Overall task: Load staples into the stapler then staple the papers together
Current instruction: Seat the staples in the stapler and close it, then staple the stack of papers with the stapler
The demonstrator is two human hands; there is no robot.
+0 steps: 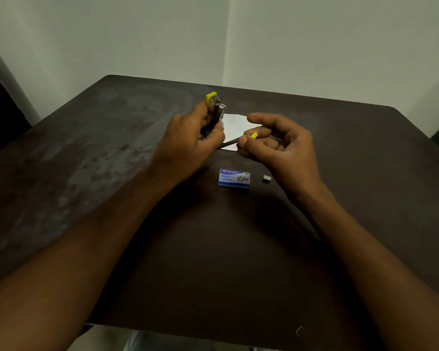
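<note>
Head view: the left hand (188, 143) grips the stapler (215, 111), fingers curled round it, holding it upright above the table (86, 160) with its yellow end up. The right hand (281, 148) pinches the yellow-tipped pusher rod (253, 135), which points toward the stapler. The papers (236, 125) lie flat behind both hands. Nearer, the staple box (234, 177) sits beside a small staple block (267, 178).

"kangaro" in white on the blue staple box (234, 177); smaller print unreadable
</note>
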